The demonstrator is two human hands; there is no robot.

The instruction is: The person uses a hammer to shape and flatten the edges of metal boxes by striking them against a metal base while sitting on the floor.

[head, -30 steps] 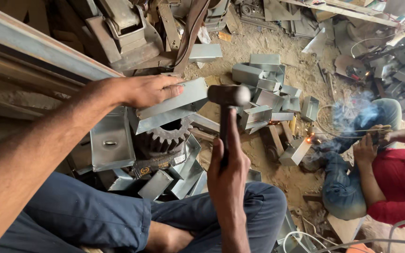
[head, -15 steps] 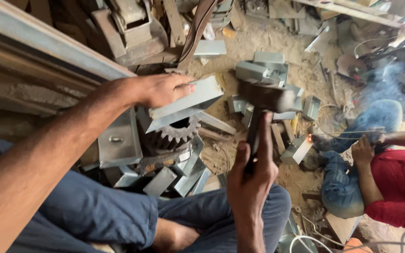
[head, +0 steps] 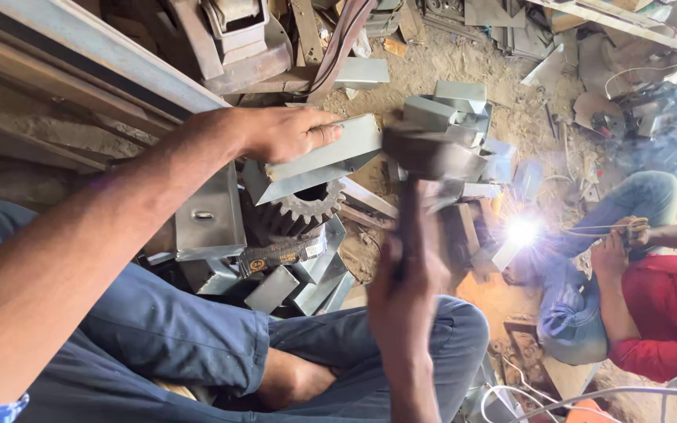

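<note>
At the left, the left hand [head: 287, 133] presses down on a bent grey metal bracket [head: 323, 160], fingers closed over its upper edge near one end. The bracket rests across the top of a big toothed gear [head: 299, 211] that stands on the ground among a pile of similar folded brackets [head: 291, 286]. It looks like stiff sheet steel, fairly light for its bulk, with sharp cut edges and a smooth face that could slip, so the safest hold is along the flat flange, well clear of the struck end. The gear beneath seems heavy and steady enough to serve as an anvil.

In the middle, the right hand [head: 405, 294] is wrapped tight round the handle of a hammer [head: 425, 153], whose dark head is blurred just beside the free end of the bracket. The head looks heavy; the grip sits low on the handle.

At the right, another person in a red shirt [head: 664, 309] crouches, with a bright welding flash [head: 523, 231] near their hands.
</note>
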